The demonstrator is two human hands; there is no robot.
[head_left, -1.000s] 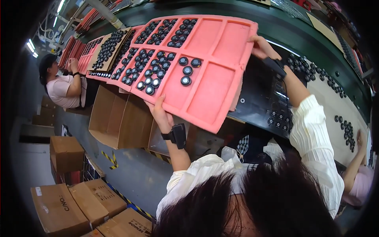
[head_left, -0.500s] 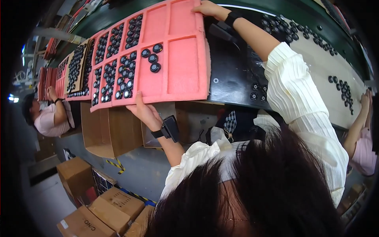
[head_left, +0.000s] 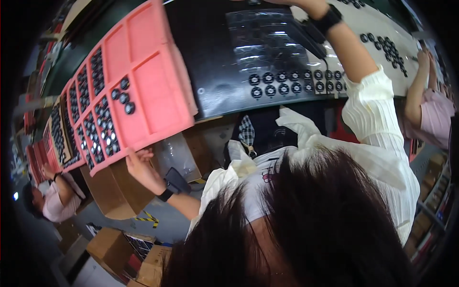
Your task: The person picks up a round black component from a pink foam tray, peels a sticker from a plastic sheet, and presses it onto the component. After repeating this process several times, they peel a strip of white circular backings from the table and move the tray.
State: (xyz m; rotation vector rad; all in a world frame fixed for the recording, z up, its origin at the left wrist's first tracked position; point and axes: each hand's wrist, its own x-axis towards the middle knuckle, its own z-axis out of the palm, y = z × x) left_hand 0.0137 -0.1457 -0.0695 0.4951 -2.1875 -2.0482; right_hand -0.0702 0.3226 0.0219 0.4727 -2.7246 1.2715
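My left hand (head_left: 142, 171) is at the near edge of a pink foam tray (head_left: 165, 91), its thumb by the rim and its fingers apart. The tray has rectangular compartments. Several small round black parts (head_left: 124, 98) lie in one compartment, and fuller groups fill those further left. My right hand (head_left: 287, 2) reaches to the top edge of the picture, where its fingers are cut off. Below it on the black table, a clear plastic sheet with moulded pockets (head_left: 267, 40) lies flat. Round black parts (head_left: 283, 82) stand in two rows along its near side.
Beyond my right arm, a pale belt (head_left: 354, 43) carries scattered black parts; another person's arms (head_left: 420, 79) reach to it. At far left another person (head_left: 60, 196) works by more trays. An open cardboard box (head_left: 117, 189) stands below the pink tray.
My right hand has left the pink tray's far corner and moved right. The pink tray appears further left in the picture. More of the plastic sheet and its rows of parts shows.
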